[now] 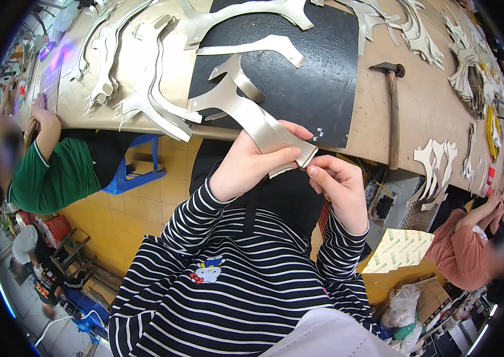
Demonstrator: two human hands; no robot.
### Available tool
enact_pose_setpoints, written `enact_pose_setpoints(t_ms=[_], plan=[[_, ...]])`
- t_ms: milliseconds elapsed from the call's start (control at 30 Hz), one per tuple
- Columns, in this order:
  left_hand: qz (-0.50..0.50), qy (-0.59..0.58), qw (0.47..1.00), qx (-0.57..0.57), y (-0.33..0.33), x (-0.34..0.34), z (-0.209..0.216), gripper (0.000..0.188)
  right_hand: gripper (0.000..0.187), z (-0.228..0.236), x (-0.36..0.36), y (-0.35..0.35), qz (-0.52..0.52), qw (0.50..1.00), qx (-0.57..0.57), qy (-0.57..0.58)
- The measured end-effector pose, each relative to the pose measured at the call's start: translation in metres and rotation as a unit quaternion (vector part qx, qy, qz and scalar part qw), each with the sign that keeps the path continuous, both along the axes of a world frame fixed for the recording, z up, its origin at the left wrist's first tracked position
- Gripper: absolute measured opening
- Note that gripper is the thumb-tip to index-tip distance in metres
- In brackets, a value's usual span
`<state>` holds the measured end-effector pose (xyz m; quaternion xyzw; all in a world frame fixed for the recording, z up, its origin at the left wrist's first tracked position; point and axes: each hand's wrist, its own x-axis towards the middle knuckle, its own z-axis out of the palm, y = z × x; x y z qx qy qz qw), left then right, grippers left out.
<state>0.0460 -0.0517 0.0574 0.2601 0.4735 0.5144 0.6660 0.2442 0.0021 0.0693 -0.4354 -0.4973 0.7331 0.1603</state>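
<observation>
My left hand (245, 163) grips a pale gold, leather-like shoe upper piece (256, 126), thumb on top and fingers beneath its near end. Its forked far end reaches over the black mat (328, 83), where another curled strap shows behind it. My right hand (344, 185) is closed, thumb and forefinger pinching at the folded near edge of the same piece. Whether a small bit sits between those fingertips is too small to tell. On the mat lie a flat pale strap piece (258, 45) and small white scraps (318, 134).
A hammer (393, 113) lies right of the mat. Stacked pale cut pieces (156, 83) cover the table's left; more pieces (433, 157) hang over its right edge. Printed yellowish paper (399, 250) is by my right arm. Co-workers sit at left and right; a blue stool (139, 178) stands left.
</observation>
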Motion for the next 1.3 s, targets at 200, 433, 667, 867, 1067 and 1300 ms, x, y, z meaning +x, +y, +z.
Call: enact_pose_setpoints(t_ms=[200,433,667,867,1067,1300], plan=[[-0.004,-0.012,1.000,0.002,0.000,-0.001,-0.002,0.028,0.014,-0.003,-0.001,-0.001,-0.015,1.000,-0.011,0.004],[0.001,-0.006,1.000,0.002,0.001,0.000,-0.003,0.029,0.015,-0.004,-0.003,0.000,-0.023,0.999,-0.015,-0.016],[0.057,-0.022,0.998,0.000,0.002,0.002,-0.006,0.026,0.014,-0.015,0.006,0.003,-0.115,0.983,0.127,-0.066],[0.002,0.019,0.998,0.052,0.002,0.000,-0.006,0.022,0.031,-0.041,0.008,0.074,-0.142,0.820,0.424,-0.359],[-0.017,0.031,0.997,0.061,-0.003,-0.003,-0.005,0.023,0.034,-0.037,-0.046,0.087,-0.001,0.810,0.563,-0.163],[-0.055,0.098,0.991,0.072,-0.010,-0.017,0.008,0.026,0.040,-0.082,-0.134,0.115,-0.005,0.811,0.536,-0.235]])
